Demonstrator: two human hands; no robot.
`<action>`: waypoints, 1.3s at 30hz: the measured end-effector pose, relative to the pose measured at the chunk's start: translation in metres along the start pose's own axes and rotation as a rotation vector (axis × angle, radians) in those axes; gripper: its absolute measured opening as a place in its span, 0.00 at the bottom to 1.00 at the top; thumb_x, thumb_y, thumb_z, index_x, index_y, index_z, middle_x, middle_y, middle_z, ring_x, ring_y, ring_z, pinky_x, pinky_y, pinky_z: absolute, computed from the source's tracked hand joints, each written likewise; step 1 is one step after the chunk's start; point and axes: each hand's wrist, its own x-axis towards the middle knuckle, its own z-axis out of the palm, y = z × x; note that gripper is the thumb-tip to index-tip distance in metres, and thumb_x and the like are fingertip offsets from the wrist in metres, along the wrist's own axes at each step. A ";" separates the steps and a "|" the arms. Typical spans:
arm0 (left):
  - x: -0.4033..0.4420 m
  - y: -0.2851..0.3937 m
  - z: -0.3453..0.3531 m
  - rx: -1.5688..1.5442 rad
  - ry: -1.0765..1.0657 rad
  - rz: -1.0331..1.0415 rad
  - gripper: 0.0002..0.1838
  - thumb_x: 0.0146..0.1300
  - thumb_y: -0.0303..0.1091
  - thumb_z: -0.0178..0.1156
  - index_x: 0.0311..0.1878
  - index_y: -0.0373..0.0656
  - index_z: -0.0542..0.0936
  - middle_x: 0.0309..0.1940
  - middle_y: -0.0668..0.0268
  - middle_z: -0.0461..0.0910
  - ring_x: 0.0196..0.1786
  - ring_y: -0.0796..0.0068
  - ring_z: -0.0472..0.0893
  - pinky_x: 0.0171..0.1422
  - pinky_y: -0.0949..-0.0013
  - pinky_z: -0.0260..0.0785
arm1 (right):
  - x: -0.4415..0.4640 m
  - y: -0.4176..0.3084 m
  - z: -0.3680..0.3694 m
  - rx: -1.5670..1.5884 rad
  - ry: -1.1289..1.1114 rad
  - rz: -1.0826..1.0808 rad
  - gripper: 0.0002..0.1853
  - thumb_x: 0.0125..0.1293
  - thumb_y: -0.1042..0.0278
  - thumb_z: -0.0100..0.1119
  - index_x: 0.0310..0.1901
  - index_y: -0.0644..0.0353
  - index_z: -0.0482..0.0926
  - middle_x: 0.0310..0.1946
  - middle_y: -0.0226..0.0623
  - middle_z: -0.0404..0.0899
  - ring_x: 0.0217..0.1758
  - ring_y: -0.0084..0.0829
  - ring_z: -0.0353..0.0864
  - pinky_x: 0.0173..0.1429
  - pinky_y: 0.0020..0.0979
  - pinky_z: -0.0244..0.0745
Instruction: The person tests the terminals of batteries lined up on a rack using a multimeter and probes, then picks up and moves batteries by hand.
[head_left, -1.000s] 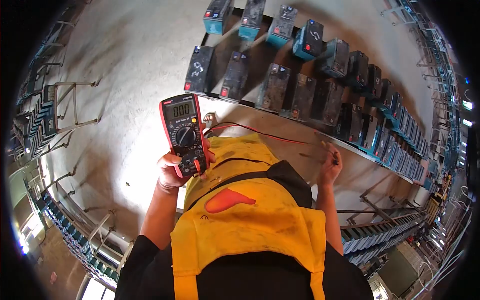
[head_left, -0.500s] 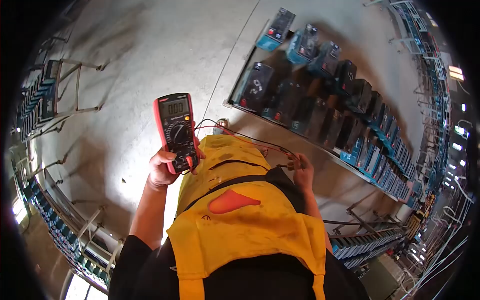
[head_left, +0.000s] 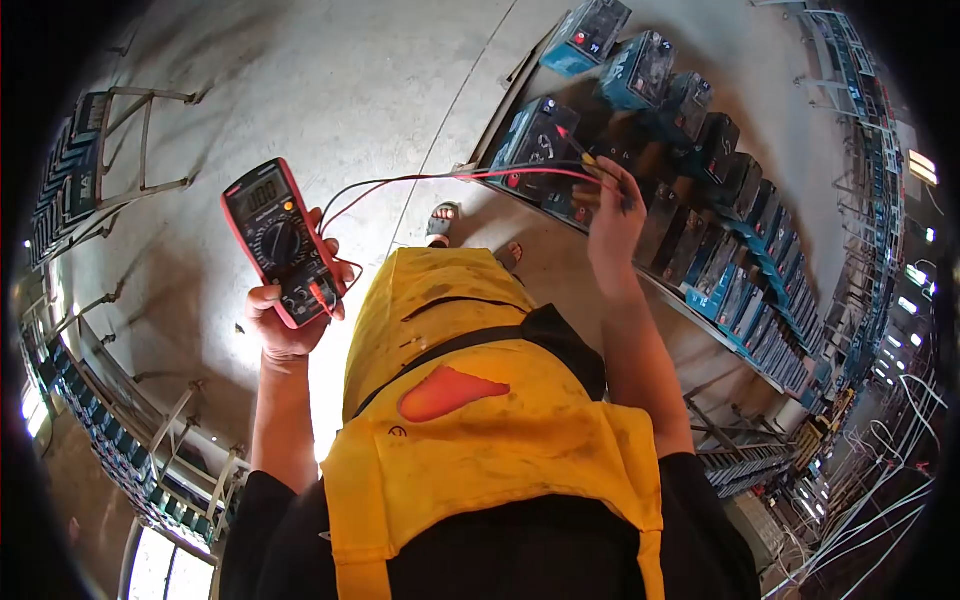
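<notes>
My left hand (head_left: 285,330) is wrapped round a red and black multimeter (head_left: 280,240), tilted with its display toward me; the digits are blurred. Red and black test leads (head_left: 440,177) run from it across to my right hand (head_left: 615,205). Those fingers are closed on the test probes, and a red probe (head_left: 568,138) points out up and left over the batteries. Below that tip is a teal and black battery (head_left: 528,145) with white marks on top. Whether the probe touches anything, I cannot tell.
Several more batteries (head_left: 640,70) stand in rows on a low rack (head_left: 560,222) at the right. Metal racks (head_left: 150,140) with batteries line the left side. A yellow apron (head_left: 450,350) covers my front, and a sandalled foot (head_left: 440,222) shows on the concrete floor (head_left: 330,90).
My right hand has risen from beside the apron to over the batteries, carrying the probes. The multimeter has shifted left and tilted. The leads are stretched out more.
</notes>
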 end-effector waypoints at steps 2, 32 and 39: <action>-0.002 0.000 0.005 0.001 0.000 0.006 0.62 0.53 0.43 0.76 0.89 0.33 0.58 0.64 0.43 0.81 0.57 0.36 0.85 0.36 0.48 0.95 | 0.009 0.009 0.010 -0.004 0.003 -0.019 0.17 0.90 0.61 0.58 0.66 0.65 0.84 0.57 0.43 0.92 0.44 0.33 0.95 0.45 0.33 0.91; 0.007 -0.007 0.022 -0.021 -0.051 -0.230 0.65 0.48 0.40 0.74 0.90 0.32 0.56 0.64 0.39 0.81 0.58 0.32 0.89 0.41 0.46 0.93 | 0.028 0.021 0.042 -0.059 0.057 -0.086 0.13 0.89 0.63 0.61 0.63 0.60 0.87 0.51 0.38 0.93 0.34 0.28 0.93 0.32 0.30 0.85; 0.014 -0.013 0.030 -0.040 -0.097 -0.281 0.67 0.45 0.41 0.74 0.90 0.32 0.55 0.61 0.41 0.80 0.57 0.31 0.89 0.39 0.43 0.94 | 0.026 0.006 0.053 -0.112 0.135 0.000 0.14 0.88 0.60 0.63 0.62 0.60 0.87 0.50 0.37 0.94 0.33 0.28 0.93 0.31 0.29 0.85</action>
